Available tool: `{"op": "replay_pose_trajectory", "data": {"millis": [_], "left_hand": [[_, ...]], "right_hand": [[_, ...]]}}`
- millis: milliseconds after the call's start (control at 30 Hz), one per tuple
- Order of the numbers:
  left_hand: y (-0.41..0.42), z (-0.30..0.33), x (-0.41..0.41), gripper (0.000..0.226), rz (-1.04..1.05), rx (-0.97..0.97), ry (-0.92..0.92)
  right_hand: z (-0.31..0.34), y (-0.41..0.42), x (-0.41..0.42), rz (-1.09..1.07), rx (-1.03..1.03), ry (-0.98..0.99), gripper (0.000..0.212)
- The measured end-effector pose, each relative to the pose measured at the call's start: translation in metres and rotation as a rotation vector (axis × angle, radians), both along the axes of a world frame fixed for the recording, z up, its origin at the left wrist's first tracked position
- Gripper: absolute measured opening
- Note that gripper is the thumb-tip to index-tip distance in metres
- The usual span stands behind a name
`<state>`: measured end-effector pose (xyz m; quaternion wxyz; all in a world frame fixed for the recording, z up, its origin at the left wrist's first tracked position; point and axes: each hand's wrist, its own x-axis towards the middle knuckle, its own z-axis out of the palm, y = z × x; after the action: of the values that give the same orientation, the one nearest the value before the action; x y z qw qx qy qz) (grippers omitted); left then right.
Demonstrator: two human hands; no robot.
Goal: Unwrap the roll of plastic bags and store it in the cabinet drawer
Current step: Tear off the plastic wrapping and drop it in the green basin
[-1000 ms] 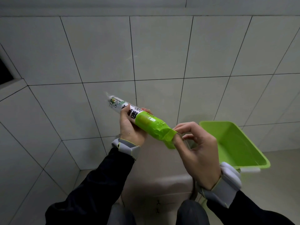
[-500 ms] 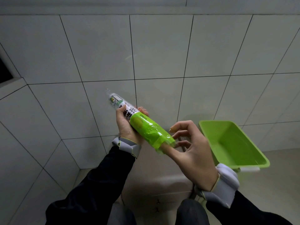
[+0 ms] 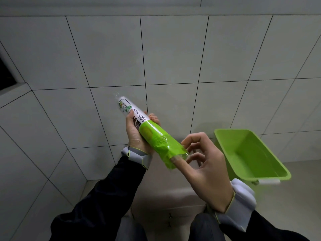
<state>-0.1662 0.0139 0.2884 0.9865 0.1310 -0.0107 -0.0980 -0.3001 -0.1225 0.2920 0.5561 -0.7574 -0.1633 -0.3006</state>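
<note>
The roll of plastic bags (image 3: 149, 132) was held up in front of the tiled wall (image 3: 173, 53), slanting from upper left down to lower right between the two hands. The left hand (image 3: 139, 134) was closed around its middle, fingers curled over the far side and thumb along the near side. The right hand (image 3: 205, 169) was at the lower end, fingers spread loosely and its thumb pressed against the crumpled wrapper there; whether it pinched the film could not be made out. The roll's far side was hidden by the left hand's fingers. The upper part was white with a printed picture and "100", the lower part bright green under glossy clear film. A green plastic bin (image 3: 251, 153) stood to the right, apart from the hands.
</note>
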Motion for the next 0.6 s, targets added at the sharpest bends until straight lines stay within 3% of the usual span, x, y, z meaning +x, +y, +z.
{"op": "replay_pose_trajectory", "data": {"millis": [167, 600], "left_hand": [[0.0, 0.001, 0.0, 0.037, 0.001, -0.004, -0.014], [0.002, 0.002, -0.001, 0.032, 0.067, 0.094, -0.017]], "right_hand": [[0.0, 0.0, -0.004, -0.039, -0.023, -0.091, 0.022], [-0.007, -0.001, -0.013, -0.249, -0.413, -0.372, 0.008]]}}
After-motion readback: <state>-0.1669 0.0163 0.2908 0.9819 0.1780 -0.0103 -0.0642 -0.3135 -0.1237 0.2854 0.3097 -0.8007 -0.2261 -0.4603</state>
